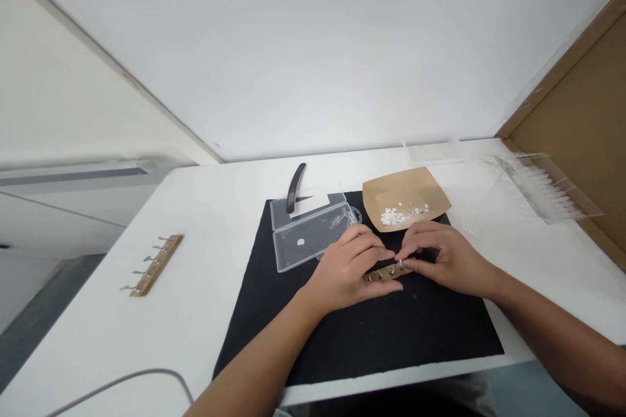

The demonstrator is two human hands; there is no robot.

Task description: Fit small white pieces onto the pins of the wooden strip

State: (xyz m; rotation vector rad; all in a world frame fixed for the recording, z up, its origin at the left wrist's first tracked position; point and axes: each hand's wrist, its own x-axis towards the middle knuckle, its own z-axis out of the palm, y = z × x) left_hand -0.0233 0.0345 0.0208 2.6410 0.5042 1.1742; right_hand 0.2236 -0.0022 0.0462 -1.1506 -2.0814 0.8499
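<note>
My left hand (348,268) is closed on a narrow wooden strip (375,275), thumb along the near side and fingers along the far side. Several small metal fittings stand in a row on this strip. At its right end my right hand (437,255) pinches a small silvery-white peg (401,264) between thumb and forefinger; the peg meets the strip, but its exact kind is too small to make out. Both hands are low over a black mat (386,332). Just beyond my left hand lies an open clear plastic case (293,257) holding small transparent pieces.
A brown paper tray (405,182) holds white bits. A curved black nail file (295,189) rests across the case lid. Another wooden strip with metal clips (155,266) lies at the left. A clear pack of white nail tips (548,189) is at the right; a cable (147,371) crosses the front left.
</note>
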